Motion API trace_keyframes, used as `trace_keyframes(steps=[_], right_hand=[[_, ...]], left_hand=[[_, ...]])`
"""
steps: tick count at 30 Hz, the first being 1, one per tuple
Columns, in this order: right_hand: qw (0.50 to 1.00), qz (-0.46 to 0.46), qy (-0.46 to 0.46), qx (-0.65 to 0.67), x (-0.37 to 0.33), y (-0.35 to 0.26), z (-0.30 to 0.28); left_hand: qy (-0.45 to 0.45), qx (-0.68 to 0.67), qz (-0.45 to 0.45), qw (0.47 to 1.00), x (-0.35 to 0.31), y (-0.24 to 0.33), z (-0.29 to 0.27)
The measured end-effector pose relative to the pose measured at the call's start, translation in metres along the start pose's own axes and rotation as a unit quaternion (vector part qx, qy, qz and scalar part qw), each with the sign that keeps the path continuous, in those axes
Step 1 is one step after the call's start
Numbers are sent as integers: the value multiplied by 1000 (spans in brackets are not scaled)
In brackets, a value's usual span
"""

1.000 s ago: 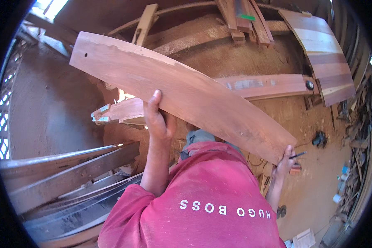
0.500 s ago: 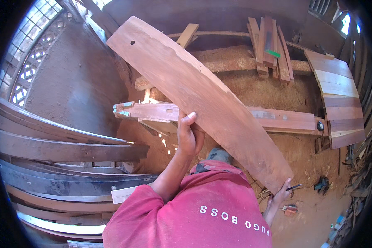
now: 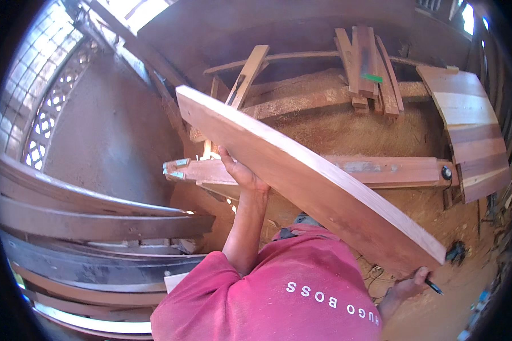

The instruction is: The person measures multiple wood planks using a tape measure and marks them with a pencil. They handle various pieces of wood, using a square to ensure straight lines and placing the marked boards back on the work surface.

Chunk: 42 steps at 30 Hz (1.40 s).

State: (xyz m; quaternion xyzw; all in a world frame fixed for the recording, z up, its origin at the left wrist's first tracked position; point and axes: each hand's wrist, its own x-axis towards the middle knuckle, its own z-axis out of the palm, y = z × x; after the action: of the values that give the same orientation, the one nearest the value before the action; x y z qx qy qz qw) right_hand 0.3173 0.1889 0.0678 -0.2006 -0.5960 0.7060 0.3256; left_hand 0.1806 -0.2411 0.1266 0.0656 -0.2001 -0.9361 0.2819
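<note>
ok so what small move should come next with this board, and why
Perhaps lower the board onto the long timber beyond it: it is tilted and off any support, the left hand is at its near edge, and the right hand has one end plus a dark pen-like tool, so resting it could ease both hands.

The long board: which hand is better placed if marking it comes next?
Probably the right hand: a dark, pencil-like stick sticks out of it beside the board's right end. The left hand supports the board farther left.
</note>
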Motion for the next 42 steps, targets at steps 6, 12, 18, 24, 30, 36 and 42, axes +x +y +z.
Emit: trace_keyframes(steps=[6, 12, 18, 24, 30, 36, 42], right_hand=[[877, -362, -311, -51, 21, -129, 138], [790, -381, -476, 70, 19, -165, 223], [788, -386, -474, 72, 19, -157, 250], [787, -392, -472, 66, 22, -152, 262], [792, -410, -449, 49, 36, -147, 269], [793, -357, -489, -62, 85, -105, 218], [835, -274, -446, -170, 102, -51, 162]], left_hand=[[64, -17, -48, 997, 85, -3, -102], [72, 103, 26, 992, 81, -27, -113], [-29, -127, -177, 976, 87, -33, -147], [-69, -237, -285, 926, 96, -44, -158], [-73, -336, -300, 890, 128, -47, -164], [-57, -305, -209, 927, 169, -51, -190], [-66, -239, -82, 965, 165, -72, -170]])
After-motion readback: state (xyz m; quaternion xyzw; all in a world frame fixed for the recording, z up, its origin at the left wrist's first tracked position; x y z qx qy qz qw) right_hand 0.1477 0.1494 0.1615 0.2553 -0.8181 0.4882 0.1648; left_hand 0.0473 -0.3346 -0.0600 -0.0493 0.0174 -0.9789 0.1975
